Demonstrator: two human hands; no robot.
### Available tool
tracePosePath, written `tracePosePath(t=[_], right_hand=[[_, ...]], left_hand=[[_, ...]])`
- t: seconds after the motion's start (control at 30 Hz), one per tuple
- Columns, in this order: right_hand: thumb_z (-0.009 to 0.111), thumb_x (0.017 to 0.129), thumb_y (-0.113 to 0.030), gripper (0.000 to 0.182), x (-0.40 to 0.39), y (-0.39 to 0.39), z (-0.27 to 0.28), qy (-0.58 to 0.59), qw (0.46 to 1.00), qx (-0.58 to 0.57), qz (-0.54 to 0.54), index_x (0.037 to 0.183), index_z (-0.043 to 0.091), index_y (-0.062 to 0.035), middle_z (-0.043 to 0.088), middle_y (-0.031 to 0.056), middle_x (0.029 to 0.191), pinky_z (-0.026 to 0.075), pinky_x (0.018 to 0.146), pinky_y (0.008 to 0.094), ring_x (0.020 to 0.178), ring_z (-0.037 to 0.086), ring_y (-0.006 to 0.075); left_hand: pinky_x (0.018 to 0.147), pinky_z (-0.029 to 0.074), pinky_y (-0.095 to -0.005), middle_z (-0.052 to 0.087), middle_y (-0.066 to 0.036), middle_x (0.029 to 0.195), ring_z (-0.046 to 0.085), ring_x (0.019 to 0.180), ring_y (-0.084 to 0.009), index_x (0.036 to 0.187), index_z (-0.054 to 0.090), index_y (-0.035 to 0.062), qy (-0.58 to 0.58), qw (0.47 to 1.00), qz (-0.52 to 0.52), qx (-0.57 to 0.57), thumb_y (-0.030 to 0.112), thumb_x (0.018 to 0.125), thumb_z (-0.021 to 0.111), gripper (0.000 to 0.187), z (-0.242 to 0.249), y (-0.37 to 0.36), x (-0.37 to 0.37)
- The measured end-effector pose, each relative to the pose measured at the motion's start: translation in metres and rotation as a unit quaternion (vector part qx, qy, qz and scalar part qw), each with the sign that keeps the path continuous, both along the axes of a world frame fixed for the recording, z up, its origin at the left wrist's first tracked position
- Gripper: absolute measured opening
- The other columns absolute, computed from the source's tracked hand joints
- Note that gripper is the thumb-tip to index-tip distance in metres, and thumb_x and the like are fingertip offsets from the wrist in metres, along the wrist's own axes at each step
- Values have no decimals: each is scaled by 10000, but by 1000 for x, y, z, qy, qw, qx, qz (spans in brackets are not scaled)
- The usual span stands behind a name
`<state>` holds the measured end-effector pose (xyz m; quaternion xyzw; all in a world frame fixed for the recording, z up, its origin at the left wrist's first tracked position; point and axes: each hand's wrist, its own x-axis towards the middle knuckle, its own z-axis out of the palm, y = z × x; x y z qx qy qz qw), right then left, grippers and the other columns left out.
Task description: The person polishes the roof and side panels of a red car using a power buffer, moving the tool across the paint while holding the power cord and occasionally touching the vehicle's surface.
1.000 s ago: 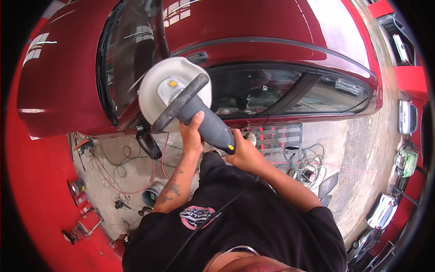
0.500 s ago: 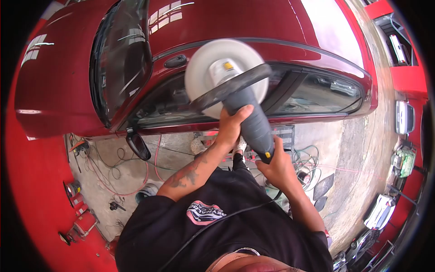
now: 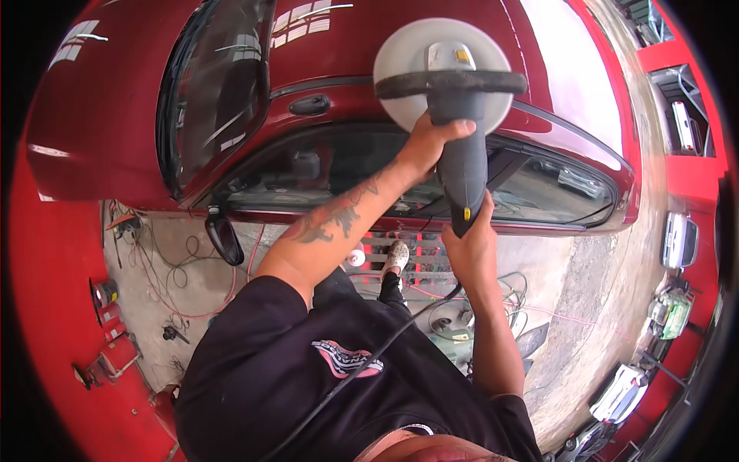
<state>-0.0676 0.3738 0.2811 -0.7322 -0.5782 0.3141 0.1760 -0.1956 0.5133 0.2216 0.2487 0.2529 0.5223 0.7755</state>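
Note:
A grey and black power polisher (image 3: 462,158) is held in both hands over the dark red car (image 3: 369,38). Its round white pad (image 3: 400,58) lies over the roof near the edge above the side windows; whether it touches cannot be made out. A black bar handle crosses the tool's head. My left hand (image 3: 435,146) grips the front of the body just behind the bar, thumb across the top. My right hand (image 3: 473,239) is wrapped round the rear end of the tool. From there a black cord (image 3: 369,362) runs across my black shirt.
The car's side mirror (image 3: 224,237) sticks out to the left of my arms. Hoses and cables (image 3: 165,262) lie on the concrete floor on both sides. A red machine (image 3: 119,356) stands at the lower left. Other vehicles (image 3: 680,240) stand along the right.
The polisher has moved up and to the right, farther onto the roof, and its body now points more straight ahead. Both hands have moved with it, still gripping.

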Motion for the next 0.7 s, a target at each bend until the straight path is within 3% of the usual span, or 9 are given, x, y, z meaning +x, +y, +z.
tracePosePath(t=[0.23, 0.4, 0.6, 0.7], right_hand=[[687, 857, -88, 757, -44, 73, 0, -1, 998, 44, 42, 1497, 287, -35, 676, 358, 1101, 519, 917, 495, 1080, 667, 519], [727, 830, -116, 784, -92, 107, 3, -9, 995, 6, 96, 1485, 301, -37, 677, 358, 1091, 510, 927, 511, 1083, 662, 524], [805, 809, -249, 820, -142, 124, -2, 30, 986, -9, 166, 1469, 352, -73, 683, 332, 1077, 509, 912, 523, 1075, 659, 519], [797, 796, -249, 814, -144, 130, 9, -9, 985, -35, 170, 1468, 368, -83, 686, 317, 1103, 510, 927, 503, 1093, 661, 500]], left_hand=[[669, 592, -379, 663, -107, 877, 686, 712, -214, 1126, 595, -12, -35, 999, 31, -4, 283, 856, 756, 431, -7, 67, -49], [712, 584, -387, 684, -93, 842, 689, 714, -227, 1048, 643, 36, -35, 996, 81, -15, 375, 871, 723, 390, -17, 83, -112], [770, 583, -397, 703, -123, 870, 700, 766, -249, 1039, 652, -6, -46, 987, 151, 8, 455, 882, 659, 487, -25, 68, -183], [765, 584, -402, 697, -118, 876, 695, 754, -254, 1036, 642, 16, -55, 982, 180, -18, 448, 884, 658, 458, -21, 66, -184]])
